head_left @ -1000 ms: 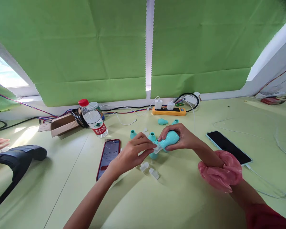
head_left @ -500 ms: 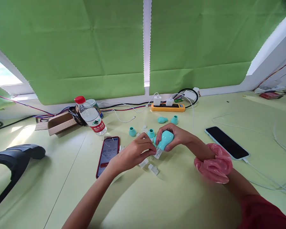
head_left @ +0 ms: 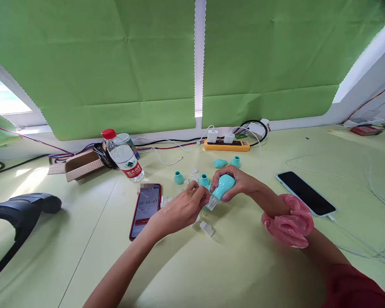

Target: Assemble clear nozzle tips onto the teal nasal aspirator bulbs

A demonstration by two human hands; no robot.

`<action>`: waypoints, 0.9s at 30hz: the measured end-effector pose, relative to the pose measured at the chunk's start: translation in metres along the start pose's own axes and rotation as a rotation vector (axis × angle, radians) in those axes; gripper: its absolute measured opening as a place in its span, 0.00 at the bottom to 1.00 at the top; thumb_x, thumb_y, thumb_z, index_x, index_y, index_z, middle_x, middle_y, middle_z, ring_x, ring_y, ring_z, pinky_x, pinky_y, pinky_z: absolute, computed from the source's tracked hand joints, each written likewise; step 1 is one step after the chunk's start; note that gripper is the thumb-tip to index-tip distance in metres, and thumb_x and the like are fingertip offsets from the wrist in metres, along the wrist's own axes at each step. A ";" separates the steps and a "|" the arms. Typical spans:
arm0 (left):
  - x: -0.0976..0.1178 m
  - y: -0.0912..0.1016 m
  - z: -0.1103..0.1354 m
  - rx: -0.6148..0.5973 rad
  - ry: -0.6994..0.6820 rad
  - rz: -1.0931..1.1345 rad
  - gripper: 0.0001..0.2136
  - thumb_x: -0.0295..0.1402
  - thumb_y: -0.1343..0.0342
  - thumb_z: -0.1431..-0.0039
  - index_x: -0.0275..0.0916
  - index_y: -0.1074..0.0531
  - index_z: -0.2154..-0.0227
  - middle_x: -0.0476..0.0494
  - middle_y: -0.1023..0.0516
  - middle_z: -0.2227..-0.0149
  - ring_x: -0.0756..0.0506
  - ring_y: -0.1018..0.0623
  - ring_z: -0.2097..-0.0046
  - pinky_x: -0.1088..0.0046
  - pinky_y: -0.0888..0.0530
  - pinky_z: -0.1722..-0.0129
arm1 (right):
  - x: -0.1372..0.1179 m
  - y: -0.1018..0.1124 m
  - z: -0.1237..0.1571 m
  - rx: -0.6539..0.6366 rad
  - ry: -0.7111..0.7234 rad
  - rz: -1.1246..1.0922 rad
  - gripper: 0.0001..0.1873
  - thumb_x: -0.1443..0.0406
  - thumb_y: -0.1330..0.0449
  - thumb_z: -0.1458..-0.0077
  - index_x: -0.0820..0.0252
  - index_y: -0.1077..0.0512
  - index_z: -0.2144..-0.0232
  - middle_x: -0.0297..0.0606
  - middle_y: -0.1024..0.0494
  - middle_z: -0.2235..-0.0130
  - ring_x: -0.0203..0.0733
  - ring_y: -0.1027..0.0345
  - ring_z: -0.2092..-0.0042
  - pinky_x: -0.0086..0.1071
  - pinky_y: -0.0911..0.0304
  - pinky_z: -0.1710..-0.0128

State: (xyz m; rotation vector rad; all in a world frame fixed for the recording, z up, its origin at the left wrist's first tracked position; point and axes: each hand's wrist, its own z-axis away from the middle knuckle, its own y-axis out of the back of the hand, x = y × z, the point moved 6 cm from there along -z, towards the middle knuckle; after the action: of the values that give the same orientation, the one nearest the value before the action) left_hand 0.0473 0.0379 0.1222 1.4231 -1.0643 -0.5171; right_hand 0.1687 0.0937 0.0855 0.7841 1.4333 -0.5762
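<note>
My right hand [head_left: 244,182] is wrapped round a glossy turquoise squeeze bulb [head_left: 226,184], tilted with its neck down to the left. From that neck sticks out a clear plastic tip [head_left: 212,202]. Right beside the tip, my left hand [head_left: 189,203] is closed in a pinch; what its fingers hold is hidden. Loose clear plastic pieces [head_left: 207,228] lie on the table below, partly behind the left hand. Just beyond my hands stand two turquoise open-necked parts, one at the left [head_left: 179,177] and one nearer the bulb [head_left: 203,179].
Farther back lie a turquoise bulb [head_left: 220,163] and another open-necked part [head_left: 235,161]. A phone running a timer [head_left: 146,209] is left of my hands, with a water bottle [head_left: 125,158] behind it. A yellow power strip [head_left: 227,146] and a charging phone [head_left: 304,192] are also there.
My left hand has turned slightly, its fingers drawing together and shifting a little up beside the clear tip. My right hand keeps its hold on the squeeze bulb.
</note>
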 end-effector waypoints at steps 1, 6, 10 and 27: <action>0.000 -0.001 0.000 -0.002 0.004 0.000 0.06 0.25 0.62 0.41 0.37 0.42 0.70 0.44 0.35 0.68 0.47 0.35 0.65 0.71 0.33 0.68 | 0.000 0.001 0.000 0.004 -0.003 0.009 0.17 0.69 0.32 0.74 0.63 0.30 0.75 0.34 0.25 0.70 0.39 0.31 0.68 0.30 0.35 0.69; -0.011 0.006 0.000 0.071 0.087 -0.016 0.07 0.25 0.64 0.41 0.36 0.42 0.69 0.43 0.35 0.68 0.47 0.34 0.66 0.70 0.33 0.68 | -0.004 -0.007 0.003 -0.030 -0.010 0.054 0.16 0.70 0.33 0.73 0.63 0.29 0.75 0.35 0.25 0.70 0.40 0.31 0.67 0.31 0.34 0.68; -0.029 0.019 0.007 0.158 0.198 0.142 0.08 0.29 0.63 0.39 0.36 0.38 0.66 0.45 0.34 0.67 0.50 0.32 0.68 0.72 0.33 0.67 | -0.008 -0.006 0.004 0.093 0.022 0.129 0.16 0.71 0.33 0.72 0.62 0.29 0.74 0.36 0.25 0.68 0.41 0.31 0.65 0.31 0.34 0.66; -0.027 0.005 0.000 0.242 -0.035 0.359 0.10 0.30 0.53 0.43 0.34 0.27 0.69 0.44 0.25 0.73 0.50 0.31 0.70 0.71 0.33 0.65 | -0.005 -0.005 0.000 0.117 0.016 0.082 0.16 0.71 0.33 0.72 0.63 0.29 0.74 0.34 0.24 0.70 0.39 0.31 0.67 0.30 0.35 0.68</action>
State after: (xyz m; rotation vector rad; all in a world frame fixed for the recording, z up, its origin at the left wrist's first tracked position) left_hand 0.0330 0.0616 0.1197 1.3906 -1.4117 -0.1571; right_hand 0.1641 0.0901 0.0902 0.9381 1.3846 -0.5961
